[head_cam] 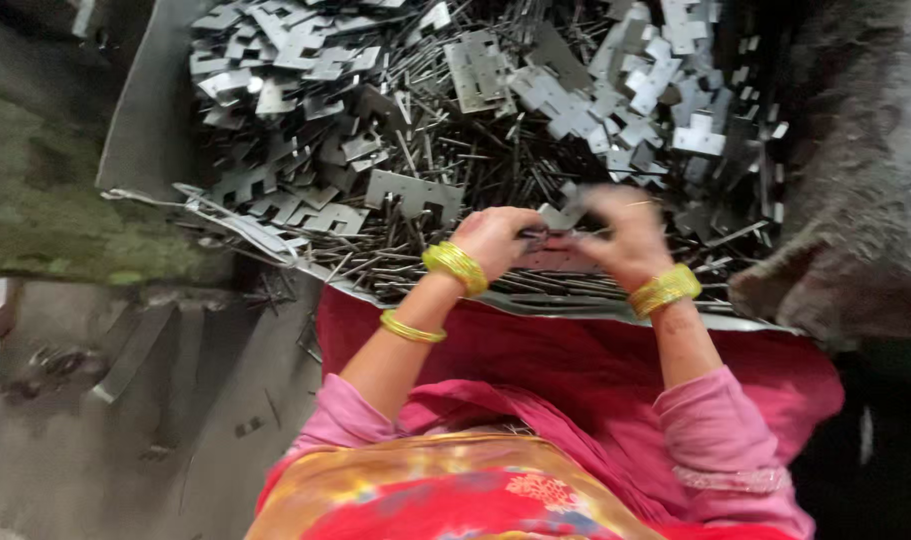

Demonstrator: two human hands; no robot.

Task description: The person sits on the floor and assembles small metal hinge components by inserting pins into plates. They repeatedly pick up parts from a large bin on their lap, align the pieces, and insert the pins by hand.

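Note:
My left hand (495,238) and my right hand (623,235) meet over the near edge of a big heap of grey metal hinge plates (415,192) and thin metal pins (520,160). Between the two hands I hold a flat grey hinge plate (555,258); both hands grip it, and the picture is blurred there. Yellow bangles (455,266) ring my left wrist and more yellow bangles (663,289) ring my right wrist. Pink sleeves and red cloth cover my lap below.
The heap lies on a grey metal sheet (145,120) that ends just before my lap. A mossy wall (45,190) stands at the left, a dusty grey floor (125,420) with stray scraps lower left, and a dark rough mound (855,200) at the right.

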